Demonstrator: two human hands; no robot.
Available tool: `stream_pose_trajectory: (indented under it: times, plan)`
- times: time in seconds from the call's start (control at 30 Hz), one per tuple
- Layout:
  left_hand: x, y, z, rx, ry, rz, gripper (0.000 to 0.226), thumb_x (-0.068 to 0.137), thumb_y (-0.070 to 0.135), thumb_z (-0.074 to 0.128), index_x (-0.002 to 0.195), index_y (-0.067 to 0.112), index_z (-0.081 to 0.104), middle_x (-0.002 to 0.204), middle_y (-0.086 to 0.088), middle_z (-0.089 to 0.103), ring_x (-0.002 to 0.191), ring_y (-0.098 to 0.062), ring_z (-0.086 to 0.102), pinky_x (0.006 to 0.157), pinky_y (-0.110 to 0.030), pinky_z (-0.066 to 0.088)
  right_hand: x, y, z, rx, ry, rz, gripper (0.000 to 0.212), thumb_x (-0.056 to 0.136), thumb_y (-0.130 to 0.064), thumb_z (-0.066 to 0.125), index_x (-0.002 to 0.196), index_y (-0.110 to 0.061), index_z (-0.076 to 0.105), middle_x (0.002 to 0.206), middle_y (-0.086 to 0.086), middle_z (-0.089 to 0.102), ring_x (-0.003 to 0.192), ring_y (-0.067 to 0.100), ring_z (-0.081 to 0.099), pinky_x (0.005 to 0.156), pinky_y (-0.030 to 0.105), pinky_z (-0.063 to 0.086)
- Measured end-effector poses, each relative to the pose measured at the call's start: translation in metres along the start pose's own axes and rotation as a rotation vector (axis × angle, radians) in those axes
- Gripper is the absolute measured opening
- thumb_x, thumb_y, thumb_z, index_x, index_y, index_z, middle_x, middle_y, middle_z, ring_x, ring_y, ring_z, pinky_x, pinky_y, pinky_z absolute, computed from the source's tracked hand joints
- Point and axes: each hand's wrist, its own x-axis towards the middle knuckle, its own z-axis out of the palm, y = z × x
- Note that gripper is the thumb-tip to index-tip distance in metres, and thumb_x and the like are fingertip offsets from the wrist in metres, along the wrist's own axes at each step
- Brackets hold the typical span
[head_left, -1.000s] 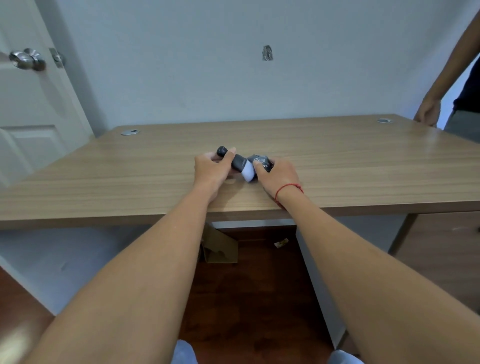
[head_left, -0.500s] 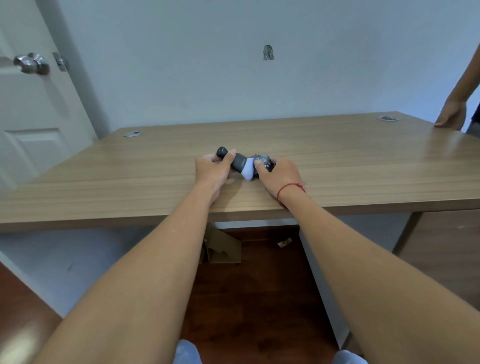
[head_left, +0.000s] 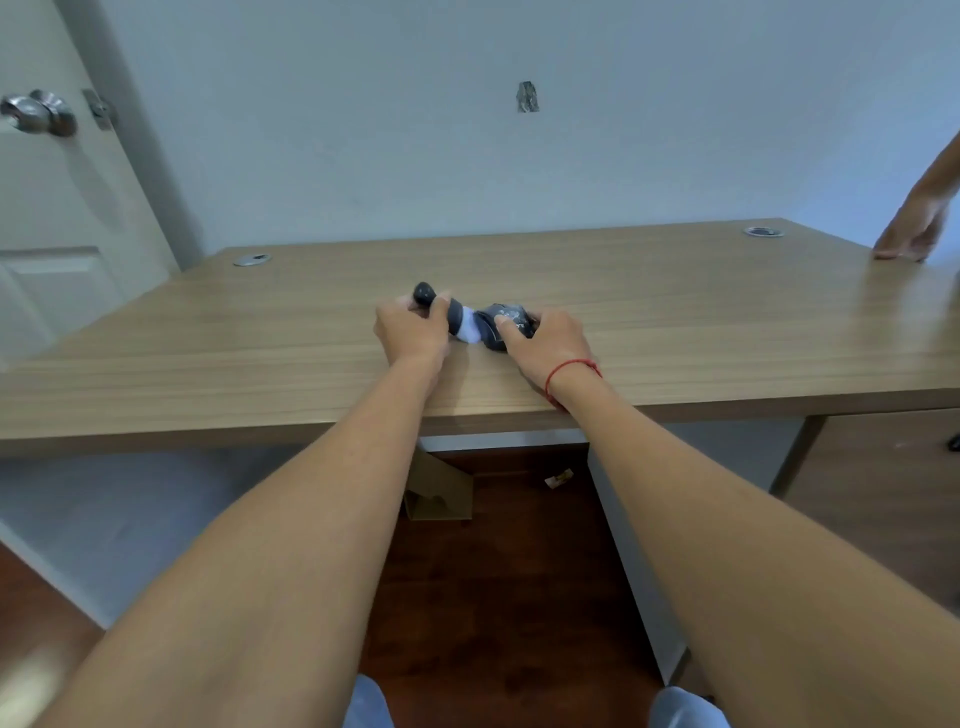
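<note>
A small bundle of dark grey and white socks (head_left: 470, 325) lies on the wooden desk (head_left: 675, 312), near its front edge. My left hand (head_left: 413, 332) grips the bundle's left end, where a dark rounded tip sticks out above the fingers. My right hand (head_left: 545, 340), with a red string on the wrist, holds the dark right part, thumb pressed on top. A white stretch of fabric shows between the two hands. What lies under my palms is hidden.
Another person's hand (head_left: 914, 234) rests on the desk's far right corner. Two metal cable grommets (head_left: 252, 259) sit at the back corners. A white door with a metal knob (head_left: 39, 114) stands at left. A cardboard piece (head_left: 441, 493) lies under the desk.
My hands have drawn slightly apart, so more white fabric shows between them. The other person's hand has shifted along the desk's right corner.
</note>
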Motion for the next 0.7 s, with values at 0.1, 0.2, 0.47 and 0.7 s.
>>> stream_pose_trajectory:
  times: [0.1, 0.2, 0.47, 0.7]
  plan:
    - [-0.002, -0.001, -0.001, 0.006, -0.029, 0.029, 0.01, 0.086, 0.022, 0.07, 0.081, 0.014, 0.066, 0.075, 0.001, 0.066, 0.075, -0.016, 0.065, 0.065, -0.02, 0.05, -0.001, 0.0, 0.001, -0.018, -0.003, 0.002, 0.047, 0.087, -0.054, 0.053, 0.113, -0.017, 0.07, 0.101, 0.006, 0.071, 0.093, 0.026, 0.066, 0.085, 0.041, 0.057]
    - [-0.004, 0.0, -0.007, -0.146, -0.164, -0.034, 0.014, 0.085, 0.024, 0.071, 0.079, 0.011, 0.069, 0.08, -0.007, 0.073, 0.075, -0.02, 0.074, 0.055, -0.019, 0.055, 0.001, 0.0, 0.001, -0.043, 0.011, 0.013, 0.049, 0.087, -0.055, 0.053, 0.113, -0.017, 0.069, 0.103, 0.007, 0.071, 0.094, 0.027, 0.066, 0.085, 0.04, 0.056]
    - [-0.002, -0.004, -0.008, -0.049, -0.107, -0.04, 0.014, 0.077, 0.031, 0.076, 0.073, 0.017, 0.071, 0.081, -0.009, 0.075, 0.079, -0.024, 0.075, 0.076, -0.04, 0.062, -0.001, -0.001, 0.002, -0.036, -0.001, 0.002, 0.046, 0.087, -0.053, 0.052, 0.109, -0.017, 0.07, 0.1, 0.008, 0.071, 0.093, 0.028, 0.066, 0.084, 0.04, 0.056]
    - [-0.008, 0.004, -0.014, -0.117, -0.224, -0.113, 0.023, 0.085, 0.02, 0.072, 0.07, 0.004, 0.064, 0.068, -0.012, 0.07, 0.043, -0.009, 0.067, 0.043, -0.016, 0.05, -0.001, -0.002, 0.001, -0.052, 0.002, 0.012, 0.048, 0.087, -0.055, 0.051, 0.11, -0.017, 0.069, 0.101, 0.007, 0.071, 0.094, 0.028, 0.065, 0.083, 0.039, 0.055]
